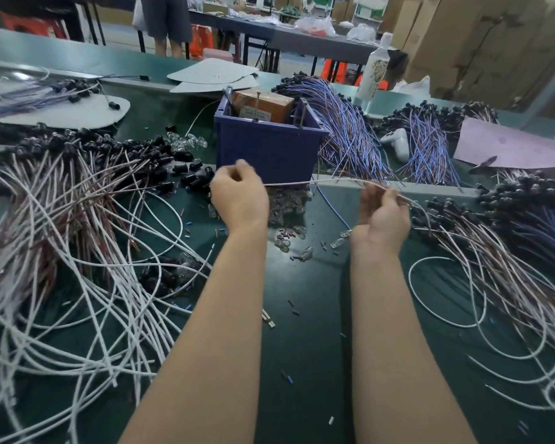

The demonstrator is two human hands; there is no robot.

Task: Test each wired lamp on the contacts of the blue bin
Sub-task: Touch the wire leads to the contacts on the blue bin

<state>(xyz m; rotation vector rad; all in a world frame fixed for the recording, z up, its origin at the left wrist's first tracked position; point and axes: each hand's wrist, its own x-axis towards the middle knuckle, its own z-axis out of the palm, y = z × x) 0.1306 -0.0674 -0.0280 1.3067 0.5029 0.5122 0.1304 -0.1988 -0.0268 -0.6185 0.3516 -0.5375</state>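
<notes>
The blue bin (269, 145) stands mid-table with an orange block (263, 105) inside and metal contact pins (256, 105) sticking up from its rim. My left hand (239, 195) is curled in front of the bin, gripping one end of a wired lamp's lead (311, 182). The thin white and brown lead stretches level to my right hand (383, 213), which pinches its other end. The lamp socket itself is hidden inside my left hand.
Heaps of white and brown wired lamps (77, 200) with black sockets lie left and right (510, 251). Blue-wired bundles (350, 129) sit behind the bin. Loose glass bulbs (285, 241) and small caps scatter on the green table. A white bottle (375, 68) stands at the back.
</notes>
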